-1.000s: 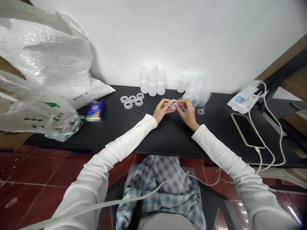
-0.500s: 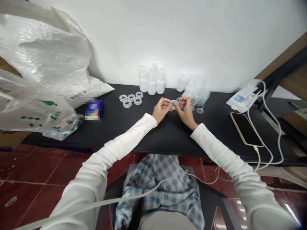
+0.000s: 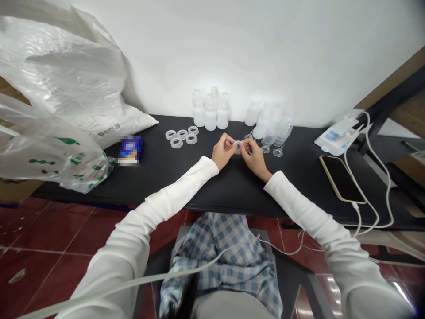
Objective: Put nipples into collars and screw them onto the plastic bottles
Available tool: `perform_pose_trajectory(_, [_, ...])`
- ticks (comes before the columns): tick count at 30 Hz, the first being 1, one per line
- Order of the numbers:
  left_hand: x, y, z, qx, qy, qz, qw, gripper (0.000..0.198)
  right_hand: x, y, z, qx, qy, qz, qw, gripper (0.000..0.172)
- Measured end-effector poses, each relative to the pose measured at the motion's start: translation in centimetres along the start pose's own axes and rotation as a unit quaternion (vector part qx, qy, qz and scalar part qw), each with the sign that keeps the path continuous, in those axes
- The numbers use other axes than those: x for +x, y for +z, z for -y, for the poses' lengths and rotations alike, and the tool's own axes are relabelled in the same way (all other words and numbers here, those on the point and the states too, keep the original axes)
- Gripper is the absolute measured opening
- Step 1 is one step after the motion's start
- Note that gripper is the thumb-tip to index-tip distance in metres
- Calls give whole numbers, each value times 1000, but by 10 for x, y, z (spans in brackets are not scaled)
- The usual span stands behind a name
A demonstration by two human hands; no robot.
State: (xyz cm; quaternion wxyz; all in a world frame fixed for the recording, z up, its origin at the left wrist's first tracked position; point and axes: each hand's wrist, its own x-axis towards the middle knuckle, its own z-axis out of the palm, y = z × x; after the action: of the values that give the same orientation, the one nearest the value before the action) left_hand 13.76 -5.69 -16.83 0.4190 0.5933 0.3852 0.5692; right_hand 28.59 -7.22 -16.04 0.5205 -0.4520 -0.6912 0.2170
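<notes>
A translucent ring (image 3: 238,142) sits between both hands over the middle of the black tabletop (image 3: 232,188): the left hand (image 3: 223,151) pinches its left side, the right hand (image 3: 253,155) its right, fingers curled in. Leftward lie five loose rings (image 3: 176,145); four domed bottles (image 3: 210,120) stand farther off. Small clear pieces (image 3: 278,153) lie rightward.

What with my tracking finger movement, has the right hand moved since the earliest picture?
Yes, slightly: the right hand has shifted left at its fingers, farther from the phone lying on the table's right.
</notes>
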Motion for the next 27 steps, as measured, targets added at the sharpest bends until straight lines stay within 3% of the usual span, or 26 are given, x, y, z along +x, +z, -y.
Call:
perform_pose_trajectory(12, [1,1,1,14,-18,-25,999,22,0,7,-8,82,51,-3,995,41])
perform_pose_trajectory(19, [2,4,3,-75,-67,7,995,27,1,2,-5,55,37,-44,997,44])
perform_pose_trajectory(23, [3,5,5,-91,-53,-6,994,36,3,-1,-8,67,27,-20,997,48])
perform_pose_trajectory(27, [5,3,8,-87,-61,-26,994,33,3,-1,-11,97,23,6,995,51])
